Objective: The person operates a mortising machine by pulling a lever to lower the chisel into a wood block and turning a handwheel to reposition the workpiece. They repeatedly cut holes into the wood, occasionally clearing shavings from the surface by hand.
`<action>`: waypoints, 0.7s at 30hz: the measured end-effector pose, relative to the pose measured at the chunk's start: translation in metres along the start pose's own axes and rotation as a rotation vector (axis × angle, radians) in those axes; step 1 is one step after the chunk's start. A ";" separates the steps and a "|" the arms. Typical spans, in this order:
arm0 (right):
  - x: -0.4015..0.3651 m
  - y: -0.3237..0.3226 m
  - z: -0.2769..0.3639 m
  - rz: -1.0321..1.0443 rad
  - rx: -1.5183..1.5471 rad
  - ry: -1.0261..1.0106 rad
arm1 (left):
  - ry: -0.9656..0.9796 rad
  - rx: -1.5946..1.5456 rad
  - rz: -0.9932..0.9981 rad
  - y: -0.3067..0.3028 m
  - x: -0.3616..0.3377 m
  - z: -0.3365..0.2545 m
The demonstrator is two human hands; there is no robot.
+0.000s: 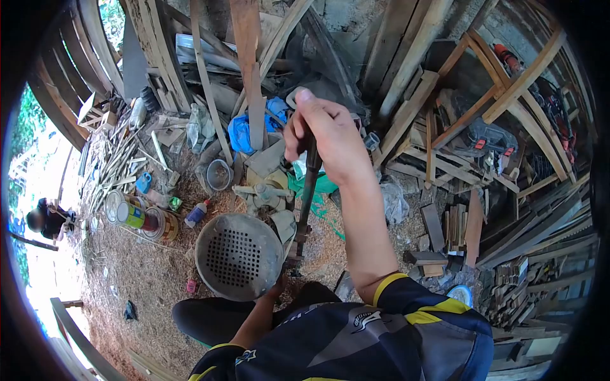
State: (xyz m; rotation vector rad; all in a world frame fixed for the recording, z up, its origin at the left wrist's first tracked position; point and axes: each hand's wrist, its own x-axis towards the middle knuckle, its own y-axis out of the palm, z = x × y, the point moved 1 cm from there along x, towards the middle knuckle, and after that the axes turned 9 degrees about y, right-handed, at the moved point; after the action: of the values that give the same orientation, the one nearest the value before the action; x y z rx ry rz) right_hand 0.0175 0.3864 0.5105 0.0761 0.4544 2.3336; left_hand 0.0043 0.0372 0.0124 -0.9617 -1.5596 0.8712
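Observation:
My right hand (324, 130) is raised in front of me, its fingers curled in and the thumb up. A small pale piece (293, 98) shows beside the thumb tip; I cannot tell what the fingers hold. Just under this hand, a long dark metal rod (309, 187) runs down toward my lap, with fittings near its lower end (298, 244). My left hand (276, 291) is low, near that end, mostly hidden behind a round grey perforated stool seat (238, 257). Its fingers do not show.
Cans (162, 223), a bottle (197, 213) and a clear tub (219, 174) stand on the shavings-covered floor. Blue plastic bags (241, 132) lie ahead among leaning planks (254, 101). At right are a wooden frame (508, 89), a black case (489, 140) and stacked offcuts. A person (49, 218) is far left.

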 end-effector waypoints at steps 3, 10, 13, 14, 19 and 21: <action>-0.004 -0.006 -0.003 0.083 -0.033 -0.004 | -0.090 -0.155 -0.034 -0.018 0.021 -0.005; -0.003 -0.004 -0.010 0.078 0.093 -0.116 | -0.236 -0.174 0.128 -0.006 0.007 0.002; -0.002 -0.002 -0.008 0.059 0.090 -0.112 | -0.503 -0.156 0.164 -0.040 0.021 -0.012; -0.002 -0.001 -0.009 0.027 0.077 -0.092 | -0.745 -0.200 0.196 -0.054 0.027 -0.020; -0.001 0.000 -0.009 -0.015 0.089 -0.065 | -1.401 0.026 -0.105 -0.022 0.015 -0.024; 0.001 -0.001 -0.011 -0.047 0.088 -0.046 | -1.387 -0.055 -0.096 -0.012 0.005 -0.021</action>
State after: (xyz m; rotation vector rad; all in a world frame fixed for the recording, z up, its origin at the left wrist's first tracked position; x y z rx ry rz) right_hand 0.0158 0.3843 0.4994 0.1589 0.5308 2.2607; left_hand 0.0229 0.0380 0.0287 -0.1917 -2.7291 1.5674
